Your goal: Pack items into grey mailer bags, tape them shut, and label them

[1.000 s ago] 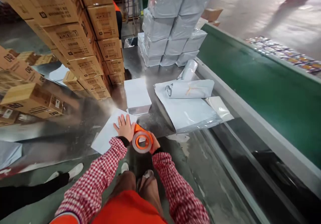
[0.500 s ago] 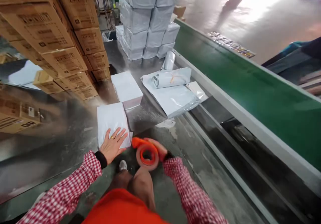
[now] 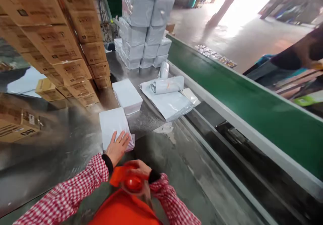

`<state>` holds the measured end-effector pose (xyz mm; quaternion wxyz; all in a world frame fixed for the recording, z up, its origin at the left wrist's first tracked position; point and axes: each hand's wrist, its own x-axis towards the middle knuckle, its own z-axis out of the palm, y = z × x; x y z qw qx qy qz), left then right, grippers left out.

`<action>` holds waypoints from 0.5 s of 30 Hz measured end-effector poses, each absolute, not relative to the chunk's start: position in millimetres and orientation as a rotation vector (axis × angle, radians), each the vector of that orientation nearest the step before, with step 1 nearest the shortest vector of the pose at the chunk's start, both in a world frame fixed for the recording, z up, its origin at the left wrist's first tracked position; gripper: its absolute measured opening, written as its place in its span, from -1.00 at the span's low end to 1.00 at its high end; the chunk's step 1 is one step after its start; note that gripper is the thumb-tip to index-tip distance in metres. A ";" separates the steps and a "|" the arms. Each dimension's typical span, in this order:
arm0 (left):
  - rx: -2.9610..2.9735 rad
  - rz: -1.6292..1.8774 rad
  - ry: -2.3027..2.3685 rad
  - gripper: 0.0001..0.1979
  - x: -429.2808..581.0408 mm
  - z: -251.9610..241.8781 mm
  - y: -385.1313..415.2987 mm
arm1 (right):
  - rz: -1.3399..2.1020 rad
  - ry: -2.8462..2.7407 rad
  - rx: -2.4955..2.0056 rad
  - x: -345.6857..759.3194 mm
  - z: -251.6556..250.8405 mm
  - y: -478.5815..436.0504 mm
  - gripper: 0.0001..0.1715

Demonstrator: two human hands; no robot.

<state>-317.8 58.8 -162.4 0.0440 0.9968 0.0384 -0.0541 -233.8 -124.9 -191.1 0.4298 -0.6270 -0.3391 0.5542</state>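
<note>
2-handed: pressing on near end of flat white pack [image 3: 113, 121] w/ L hand [image 3: 118, 148], palm down, w/ fingers straight & a bit apart, grabbing nothing. Lying on metal table [image 3: 78, 136], nr edge, long way off from orange top [image 3: 123, 210], w/ far end leaning a bit L. Holding orange tape holder [image 3: 131, 183] in R hand [image 3: 141, 169], w/ fingers curled round it. Held low nr orange top, just short of pack & a bit R. Blurry, so can't tell its exact tilt.

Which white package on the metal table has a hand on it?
The nearest white package, with the left hand spread over it; the white block just beyond has no hand on it.
</note>
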 end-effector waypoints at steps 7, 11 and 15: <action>1.662 0.130 0.665 -0.40 -357.6 -130.4 33.6 | 1.088 -0.702 -1.540 -176.8 -117.2 -190.6 -0.29; 0.753 0.054 0.619 -0.46 -343.6 -108.4 9.4 | 0.935 -0.948 -1.647 -162.7 -99.8 -182.9 -0.34; 0.575 0.208 0.683 -0.50 -317.4 -91.2 7.4 | 1.006 -1.131 -1.528 -135.2 -82.9 -151.6 -0.33</action>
